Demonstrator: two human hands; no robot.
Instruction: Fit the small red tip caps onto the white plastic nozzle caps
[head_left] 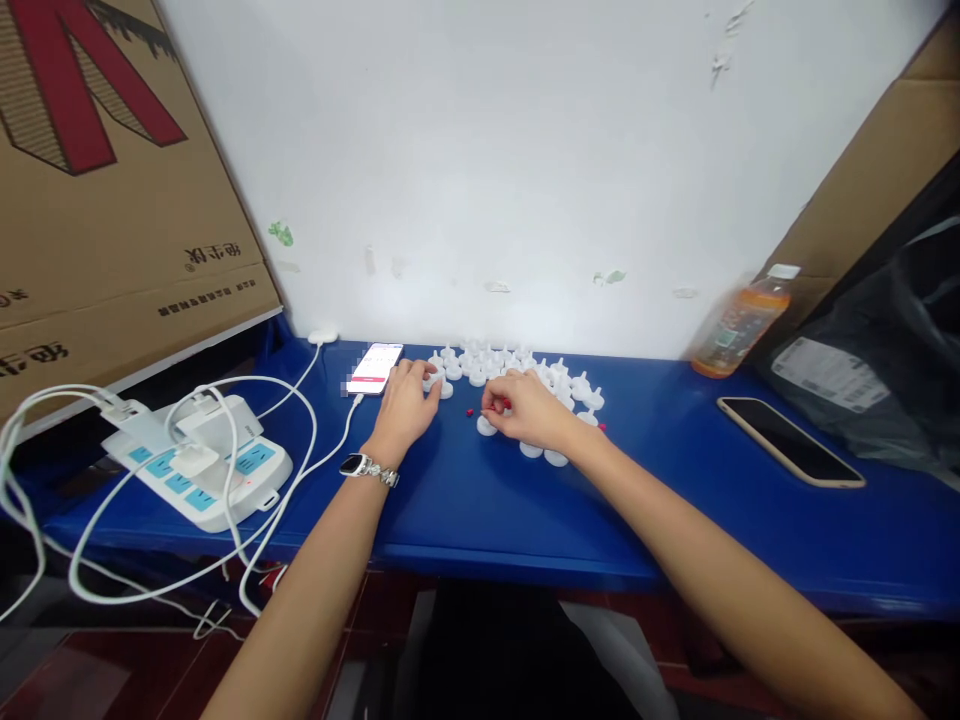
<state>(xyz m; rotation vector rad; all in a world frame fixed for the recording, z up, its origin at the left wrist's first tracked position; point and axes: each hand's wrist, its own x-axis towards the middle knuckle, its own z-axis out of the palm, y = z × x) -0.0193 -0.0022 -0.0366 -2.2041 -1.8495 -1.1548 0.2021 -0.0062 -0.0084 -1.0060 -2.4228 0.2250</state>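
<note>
Several small white round plastic parts (517,362) with stems lie in a cluster on the blue table (480,500) near the wall. My left hand (407,400), with a watch on its wrist, rests on the table with its fingers closed round one white part (433,378) at the cluster's left edge. My right hand (529,410) lies over the front of the cluster, its fingertips pinched on a small red piece (502,404). Another tiny red piece (470,412) lies on the table between the hands. A white part (487,426) sits just under the right fingertips.
A white phone (375,366) on a charging cable lies left of the left hand. A white power strip (202,462) with plugs and looping cables sits at far left. A dark phone (791,440), an orange drink bottle (739,322), cardboard boxes and a black bag (885,360) stand at right.
</note>
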